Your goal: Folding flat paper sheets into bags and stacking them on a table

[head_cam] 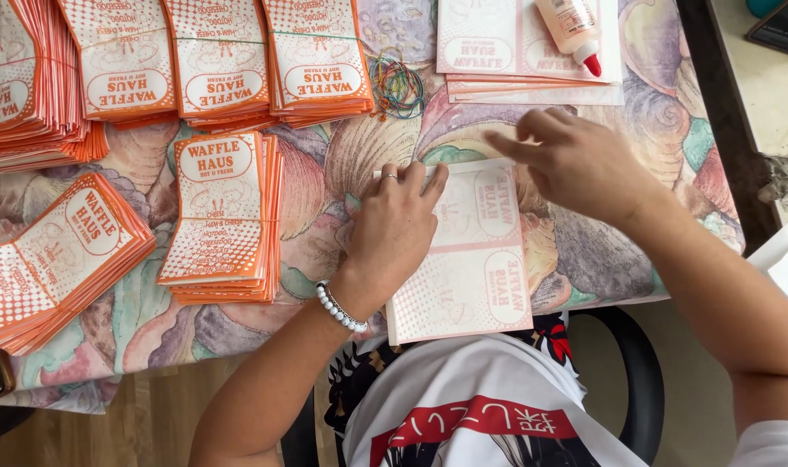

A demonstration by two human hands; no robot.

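Both hands press flat, fingers spread, on the pale printed sheet (463, 259): left hand (394, 227) pins it while right hand (576, 164) creases the top fold, so firm rubbing along that edge seems needed.

One head-worn camera looks steeply down, close over the table (342, 173).

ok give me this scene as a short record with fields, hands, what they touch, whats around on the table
left hand: flat on the pale printed paper sheet, bead bracelet at the wrist, ring on one finger
right hand: fingers at the sheet's far edge
sheet: lies at the near table edge, in front of the person
stacks: orange printed bags in bundles to the left and along the far side
flat sheets: pale pile at the far right
glue bottle: on that pile, red tip
rubber bands: loose heap
table cover: flowered cloth
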